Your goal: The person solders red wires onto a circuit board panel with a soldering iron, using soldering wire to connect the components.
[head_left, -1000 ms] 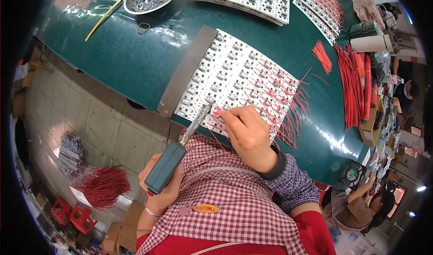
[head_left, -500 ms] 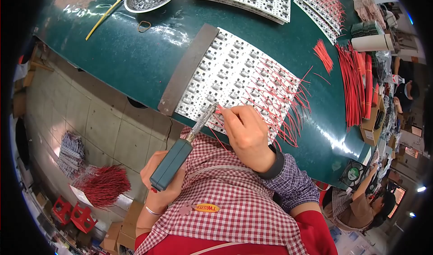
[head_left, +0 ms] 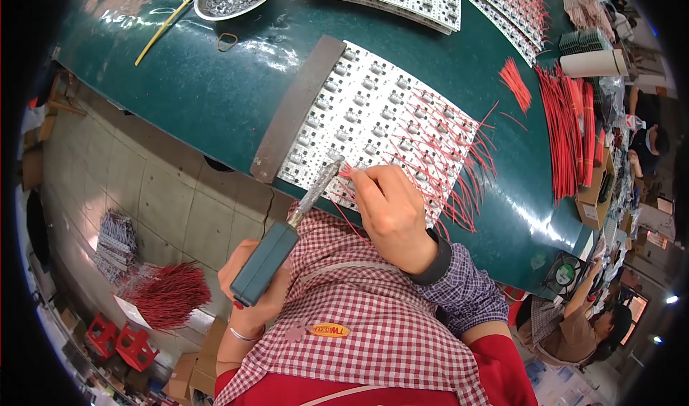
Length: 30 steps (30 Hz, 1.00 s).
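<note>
A green worktop (head_left: 215,105) sweeps across a busy workshop, and here at its near edge sits the white circuit-board panel (head_left: 362,105), corner poking toward the checked apron. A flat grey-brown bar (head_left: 298,112) lies along the panel's left side, presumably as a weight or a stop to keep it from sliding. Now the left hand (head_left: 267,298): fingers wrapped fully round the boxy green handle of a soldering iron (head_left: 264,264), a closed grip below the worktop's near edge, the foil-wrapped barrel slanting up so that, it seems, the tip can meet the panel without the handle getting in the way. Over to the right hand (head_left: 391,216), its grip a tight fingertip pinch on a few red wires (head_left: 347,171), their ends just beside the iron's tip; whether they touch, I can't tell. Rows of attached red wires (head_left: 459,183) fan out toward the worktop's right end, probably leaving the bare rows free. And there, off the panel's right side, a loose red wire bundle (head_left: 514,85), likely set there for the right hand's easy reach.
</note>
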Motion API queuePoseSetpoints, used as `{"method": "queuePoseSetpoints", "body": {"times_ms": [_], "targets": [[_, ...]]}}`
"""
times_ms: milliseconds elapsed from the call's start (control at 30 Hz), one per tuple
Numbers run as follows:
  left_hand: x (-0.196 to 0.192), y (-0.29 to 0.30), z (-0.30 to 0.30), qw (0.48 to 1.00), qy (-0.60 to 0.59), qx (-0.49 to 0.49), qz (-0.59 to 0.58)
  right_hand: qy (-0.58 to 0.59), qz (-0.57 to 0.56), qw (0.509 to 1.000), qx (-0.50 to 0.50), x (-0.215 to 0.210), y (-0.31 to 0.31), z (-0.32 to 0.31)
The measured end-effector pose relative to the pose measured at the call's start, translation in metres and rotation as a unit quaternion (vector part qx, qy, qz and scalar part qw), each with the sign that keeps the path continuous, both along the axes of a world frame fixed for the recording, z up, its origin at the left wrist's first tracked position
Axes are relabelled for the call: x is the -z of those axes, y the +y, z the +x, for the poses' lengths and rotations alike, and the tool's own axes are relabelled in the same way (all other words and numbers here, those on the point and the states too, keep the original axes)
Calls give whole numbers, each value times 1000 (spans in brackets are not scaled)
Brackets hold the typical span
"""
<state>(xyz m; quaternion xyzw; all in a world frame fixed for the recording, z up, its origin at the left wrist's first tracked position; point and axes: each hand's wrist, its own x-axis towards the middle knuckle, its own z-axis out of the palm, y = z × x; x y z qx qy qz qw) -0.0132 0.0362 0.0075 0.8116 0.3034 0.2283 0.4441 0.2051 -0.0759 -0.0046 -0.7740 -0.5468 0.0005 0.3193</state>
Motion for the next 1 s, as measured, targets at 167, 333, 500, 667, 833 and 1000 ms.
{"method": "queuePoseSetpoints", "body": {"times_ms": [167, 333, 500, 667, 833, 1000], "targets": [[-3, -1, 2, 1000, -15, -12, 24, 1, 11, 1000, 1, -1, 2, 0], [-1, -3, -1, 1000, -8, -15, 3, 6, 11, 1000, 4, -1, 1, 0], [0, -1, 0, 1000, -9, -27, -6, 21, -17, 1000, 8, -28, -18, 10], [7, -3, -7, 998, -7, -55, -28, 57, -73, 996, 4, -88, -39, 22], [11, -3, -5, 998, -19, -48, -35, 44, 8, 999, -27, -47, -8, 29], [-2, 0, 5, 1000, -9, -10, 3, 38, 13, 999, -20, -7, 3, 31]]}}
